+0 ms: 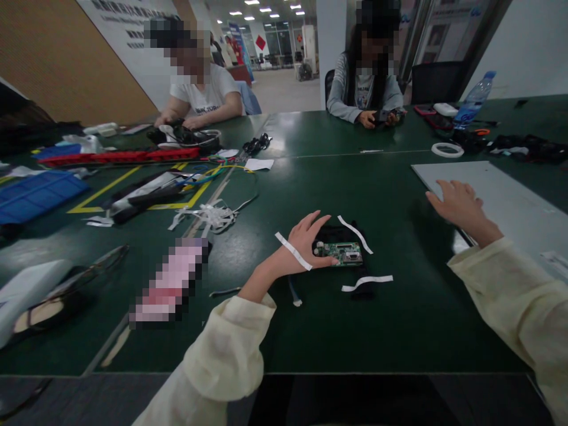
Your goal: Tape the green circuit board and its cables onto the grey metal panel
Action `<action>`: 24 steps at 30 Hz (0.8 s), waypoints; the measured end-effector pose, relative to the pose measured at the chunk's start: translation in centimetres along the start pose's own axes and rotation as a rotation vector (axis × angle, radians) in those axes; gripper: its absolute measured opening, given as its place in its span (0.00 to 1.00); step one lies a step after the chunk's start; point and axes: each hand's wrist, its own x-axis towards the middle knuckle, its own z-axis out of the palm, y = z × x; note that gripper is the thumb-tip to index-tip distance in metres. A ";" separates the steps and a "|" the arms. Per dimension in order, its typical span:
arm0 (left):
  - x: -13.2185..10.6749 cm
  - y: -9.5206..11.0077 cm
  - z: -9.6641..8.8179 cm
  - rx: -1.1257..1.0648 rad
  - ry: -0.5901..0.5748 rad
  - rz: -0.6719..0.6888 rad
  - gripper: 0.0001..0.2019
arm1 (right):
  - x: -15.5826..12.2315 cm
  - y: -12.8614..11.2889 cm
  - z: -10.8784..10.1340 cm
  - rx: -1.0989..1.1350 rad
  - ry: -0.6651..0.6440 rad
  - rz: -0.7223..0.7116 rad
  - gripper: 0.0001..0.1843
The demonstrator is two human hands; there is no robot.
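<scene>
My left hand [303, 244] lies open on the dark green table [399, 319], its fingers spread over the left edge of a small green circuit board [344, 253] that sits on a black part [333, 234]. A white tape strip [293, 251] lies across the back of that hand. Two more white strips [355, 232] [366, 282] lie beside the board. My right hand [457, 204] hovers open with fingers spread over the edge of a grey sheet [497, 201] at the right, holding nothing.
Two seated people work at the far side of the table [199, 89] [366, 89]. A tangle of white strips [208, 218], wires, a red bar [119, 157] and a blue tray [35, 195] fill the left. A tape roll [447, 149] and water bottle [475, 99] stand far right.
</scene>
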 end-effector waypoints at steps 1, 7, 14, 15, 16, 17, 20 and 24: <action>0.0 0.0 0.0 -0.005 -0.005 -0.006 0.50 | -0.2 1.3 0.2 -0.145 -0.015 0.085 0.30; 0.0 0.1 -0.3 -0.019 -0.089 0.038 0.53 | -0.7 4.4 1.3 -0.435 -0.161 0.172 0.33; 0.2 0.6 -0.4 -0.064 -0.072 0.091 0.49 | -0.7 4.2 1.5 -0.469 -0.165 0.101 0.34; 0.2 0.7 -0.4 -0.085 -0.063 0.096 0.48 | -0.9 4.1 1.5 -0.475 -0.165 0.094 0.34; 0.2 0.7 -0.3 -0.103 -0.052 0.098 0.47 | -1.0 3.9 1.5 -0.480 -0.168 0.087 0.34; 0.2 0.7 -0.3 -0.118 -0.039 0.098 0.47 | -1.2 3.8 1.5 -0.485 -0.171 0.077 0.34; 0.3 0.9 0.0 -0.154 0.011 0.095 0.49 | -1.8 3.1 1.4 -0.502 -0.193 0.032 0.35; 0.3 1.0 0.3 -0.195 0.062 0.107 0.52 | -2.8 2.1 1.5 -0.521 -0.192 -0.058 0.35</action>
